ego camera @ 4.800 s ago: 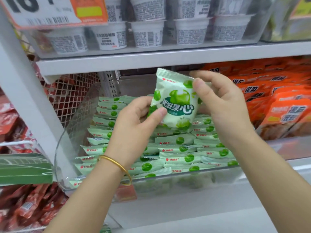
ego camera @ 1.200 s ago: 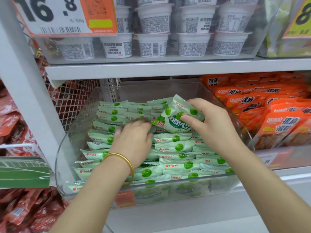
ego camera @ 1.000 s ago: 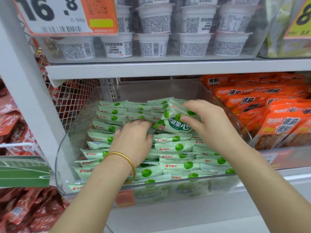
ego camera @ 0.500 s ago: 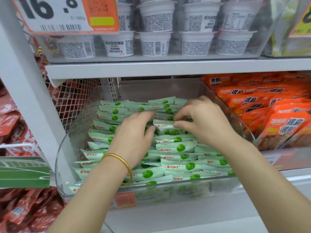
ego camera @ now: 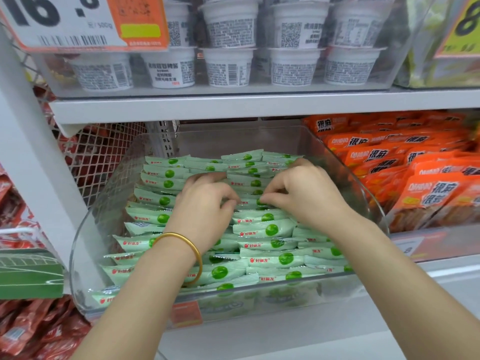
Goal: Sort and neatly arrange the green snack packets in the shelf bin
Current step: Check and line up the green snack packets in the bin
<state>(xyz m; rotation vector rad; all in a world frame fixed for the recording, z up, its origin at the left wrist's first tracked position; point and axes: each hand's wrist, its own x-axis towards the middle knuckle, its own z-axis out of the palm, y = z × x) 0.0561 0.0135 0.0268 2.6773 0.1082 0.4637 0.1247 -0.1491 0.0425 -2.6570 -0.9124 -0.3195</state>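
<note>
In the head view you are tucking stock into line. Your left hand (ego camera: 205, 203) curls its fingers down into the middle row of green packets (ego camera: 262, 231) and grips there. Your right hand (ego camera: 304, 193) pinches one packet (ego camera: 249, 202) between thumb and forefinger, just beside the left thumb. All of it lies inside the clear bin (ego camera: 78, 268) on the shelf. The next move, I judge, calls for seating that packet flat and level with its row. Count: one bin, and about three rows of packets, too overlapped to number. Nine white cups (ego camera: 228, 66) show above.
</note>
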